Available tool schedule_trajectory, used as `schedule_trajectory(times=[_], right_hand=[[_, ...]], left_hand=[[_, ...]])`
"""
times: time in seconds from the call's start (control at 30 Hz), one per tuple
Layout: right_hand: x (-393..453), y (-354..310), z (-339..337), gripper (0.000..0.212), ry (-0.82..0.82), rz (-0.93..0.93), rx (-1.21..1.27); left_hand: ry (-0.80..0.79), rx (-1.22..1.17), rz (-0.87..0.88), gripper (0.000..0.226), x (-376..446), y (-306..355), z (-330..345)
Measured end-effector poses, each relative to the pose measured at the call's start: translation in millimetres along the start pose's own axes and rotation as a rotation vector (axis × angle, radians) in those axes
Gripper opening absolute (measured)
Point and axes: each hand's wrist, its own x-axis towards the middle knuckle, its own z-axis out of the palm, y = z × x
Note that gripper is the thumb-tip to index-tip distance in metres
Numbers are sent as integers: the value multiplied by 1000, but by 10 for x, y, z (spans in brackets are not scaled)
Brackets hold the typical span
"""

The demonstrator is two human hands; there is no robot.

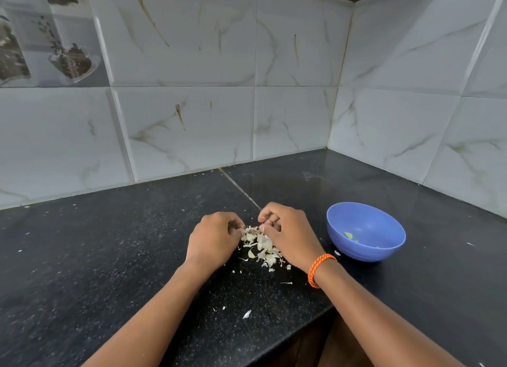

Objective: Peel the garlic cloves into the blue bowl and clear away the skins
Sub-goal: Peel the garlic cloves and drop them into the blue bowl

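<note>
A heap of pale garlic skins and cloves [260,246] lies on the black counter between my hands. My left hand [215,239] has its fingers curled at the heap's top left edge. My right hand [285,233] curls its fingers at the heap's top right. Both sets of fingertips meet over a small piece of garlic [251,229]; the piece itself is mostly hidden. An orange cord bracelet [318,269] circles my right wrist. The blue bowl [365,231] stands just right of my right hand and holds a few small peeled bits.
Loose skin flakes [247,314] are scattered over the counter toward its front edge [274,347]. White marble-patterned tile walls meet in a corner [329,147] behind the bowl. A seam [238,187] runs across the counter behind my hands.
</note>
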Motion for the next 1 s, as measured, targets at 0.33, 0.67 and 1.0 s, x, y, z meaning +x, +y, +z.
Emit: schedule_trajectory(times=[0.33,0.67,1.0], right_hand=[[-104,54,-57,28,-101,-63,101],[-22,18,6,16,-55,-131,-246],[99,-79,227,19,-71,-97,-385]], left_hand=[[-22,131,84,19,-6,-73,122],[22,3,23,13,-2,-39,129],[-38,-1,1,15,-5,-23,109]])
